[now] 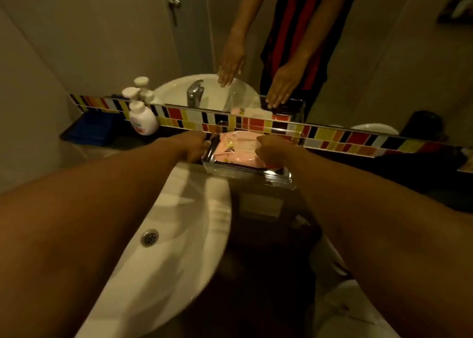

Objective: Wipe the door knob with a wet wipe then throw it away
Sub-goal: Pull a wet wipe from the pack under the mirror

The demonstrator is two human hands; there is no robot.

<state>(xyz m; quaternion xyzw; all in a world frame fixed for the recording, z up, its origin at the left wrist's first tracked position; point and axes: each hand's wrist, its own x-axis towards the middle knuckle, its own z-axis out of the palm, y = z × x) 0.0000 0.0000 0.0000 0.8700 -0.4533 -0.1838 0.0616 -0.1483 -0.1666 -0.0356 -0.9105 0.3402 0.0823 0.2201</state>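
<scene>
A pink wet wipe pack [236, 147] lies in a clear plastic tray [252, 176] on the dark counter below the mirror. My left hand [195, 145] reaches the tray's left end, fingers pointing down at the pack's edge. My right hand [271, 149] is over the pack's right side, touching it. The mirror shows both hands with fingers stretched out and nothing lifted. The metal door knob [174, 4] appears only as a reflection, on a pale door at the top of the mirror.
A white sink [179, 235] with a drain sits under my left arm, its tap [195, 92] seen in the mirror. A soap pump bottle [142, 119] and a blue cloth [90, 129] stand at the left. A coloured tile strip [332, 135] runs along the mirror's base.
</scene>
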